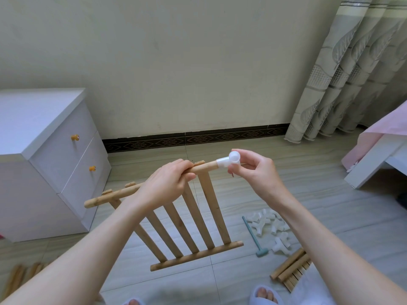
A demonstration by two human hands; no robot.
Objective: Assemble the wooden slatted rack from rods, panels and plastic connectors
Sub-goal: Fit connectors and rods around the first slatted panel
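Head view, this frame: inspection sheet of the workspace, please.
Surface: tiled floor, no table.
Job's things: slatted panel held up; white connector on its top rod's right end; spare connectors, rods on floor.
Clutter: small teal hammer.
Grippers: left hand grips the top rod; right hand pinches the connector.
Cables: nothing seen.
Surroundings: white drawer cabinet, curtain, pink-covered bed.
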